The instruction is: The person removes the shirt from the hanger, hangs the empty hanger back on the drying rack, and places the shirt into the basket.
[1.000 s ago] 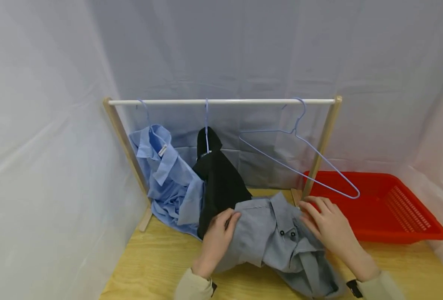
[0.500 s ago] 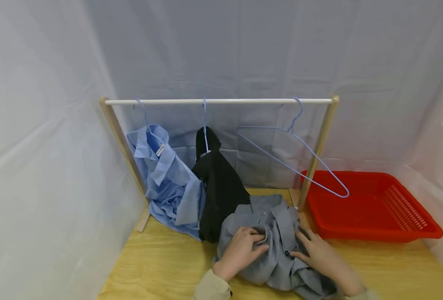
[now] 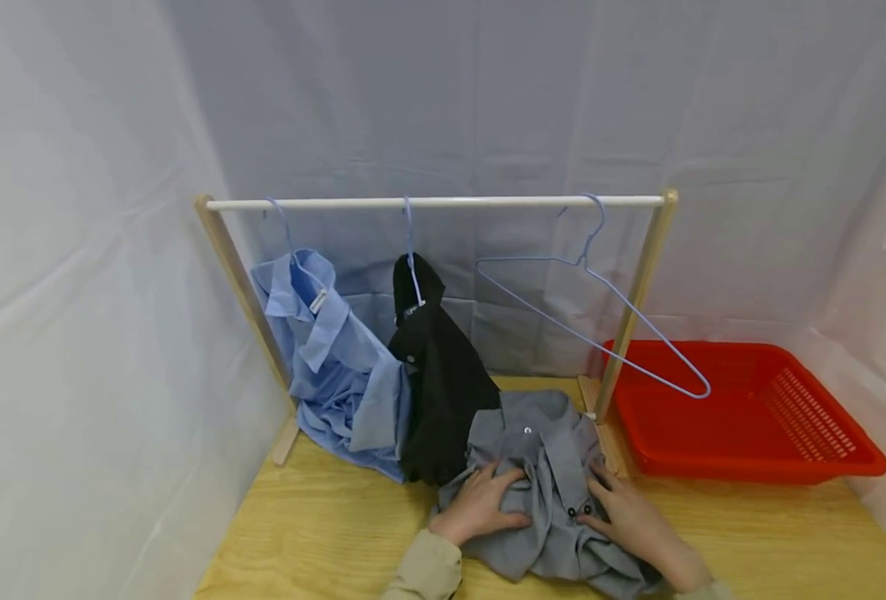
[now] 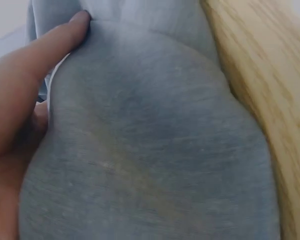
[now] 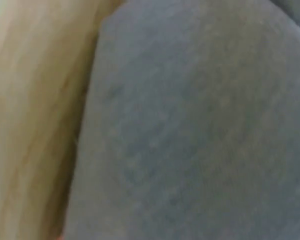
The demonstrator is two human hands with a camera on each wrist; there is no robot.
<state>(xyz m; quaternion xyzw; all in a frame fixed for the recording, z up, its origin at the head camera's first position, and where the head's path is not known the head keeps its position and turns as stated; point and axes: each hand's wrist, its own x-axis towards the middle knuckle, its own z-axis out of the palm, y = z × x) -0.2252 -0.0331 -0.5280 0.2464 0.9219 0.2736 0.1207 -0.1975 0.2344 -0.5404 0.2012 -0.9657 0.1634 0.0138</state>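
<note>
Since one second earlier, the left hand (image 3: 482, 504) has shifted from the left edge of the grey shirt (image 3: 551, 492) onto its front, and the right hand (image 3: 630, 518) has come down its right side. Wooden table (image 3: 322, 525): bears the shirt, crumpled, before the right half of the rack (image 3: 488, 202) and left of the red basket (image 3: 758, 468). Left hand: thumb and index finger spread apart, touching the cloth. Right hand: thumb and index finger likewise parted, tips on the cloth near two dark buttons (image 3: 572, 512).
</note>
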